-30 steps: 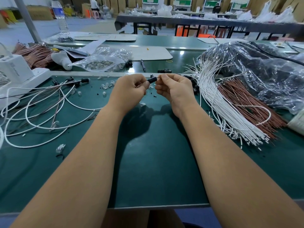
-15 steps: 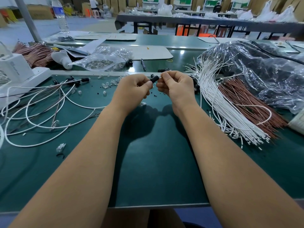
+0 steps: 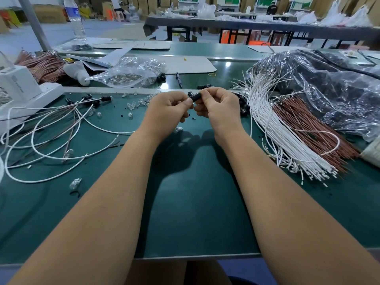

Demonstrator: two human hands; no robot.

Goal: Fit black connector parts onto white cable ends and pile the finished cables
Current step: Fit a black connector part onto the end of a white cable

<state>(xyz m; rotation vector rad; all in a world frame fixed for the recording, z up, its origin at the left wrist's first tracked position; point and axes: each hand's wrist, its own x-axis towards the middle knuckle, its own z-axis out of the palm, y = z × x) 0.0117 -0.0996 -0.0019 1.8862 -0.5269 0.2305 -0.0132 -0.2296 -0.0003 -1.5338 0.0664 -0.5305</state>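
Left hand (image 3: 168, 112) and right hand (image 3: 218, 109) both pinching one black connector (image 3: 195, 97), held above the surface (image 3: 195, 202) near its far edge

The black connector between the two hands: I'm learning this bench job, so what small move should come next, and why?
Probably a short push of the black connector further along between the fingertips, to seat it. Both the left hand and the right hand pinch it above the green mat, so it has not yet joined the finished cables on the left. The cable end itself is hidden by fingers.

Green workbenches (image 3: 205, 202), stacked cardboard boxes (image 3: 49, 13)
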